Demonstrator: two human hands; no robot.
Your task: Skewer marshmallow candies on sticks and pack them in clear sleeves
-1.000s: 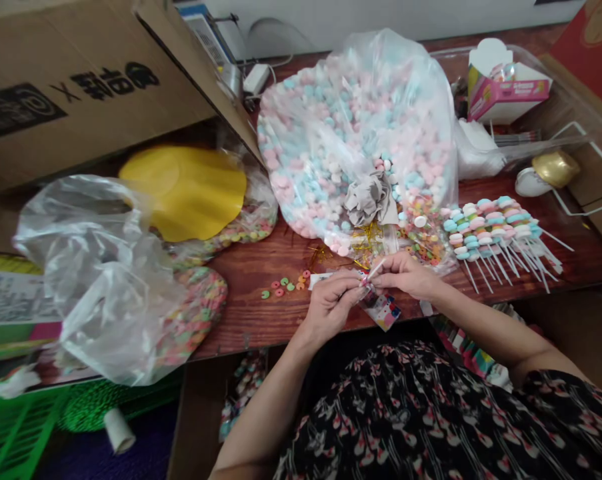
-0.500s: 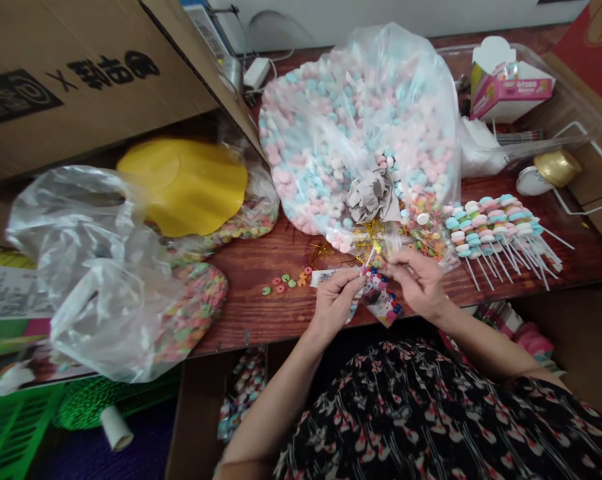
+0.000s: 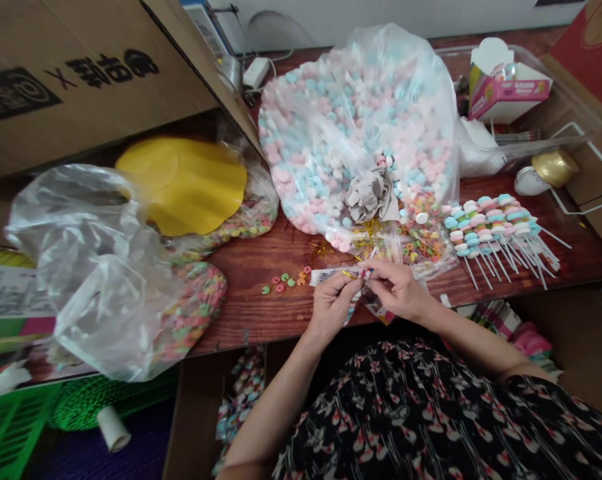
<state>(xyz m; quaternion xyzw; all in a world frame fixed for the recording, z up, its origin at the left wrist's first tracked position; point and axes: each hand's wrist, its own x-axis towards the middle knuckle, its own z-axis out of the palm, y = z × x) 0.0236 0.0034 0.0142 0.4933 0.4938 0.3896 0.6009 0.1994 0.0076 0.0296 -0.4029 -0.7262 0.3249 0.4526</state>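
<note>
Cardboard box, far left: showing large black Chinese characters upside down, beside an "X" and a spiral logo
Pink box, far right: carrying small lettering, too small to read
Printed sheet, left: showing dense black text, too blurred to read

Candy stick: short, white, slightly tilted, small reddish candy at its tip, pinched between the left fingertips and right fingertips. Printed paper strip: flat, extending left of the fingertips. Patterned wrapper: mostly hidden below the fingers.
</note>
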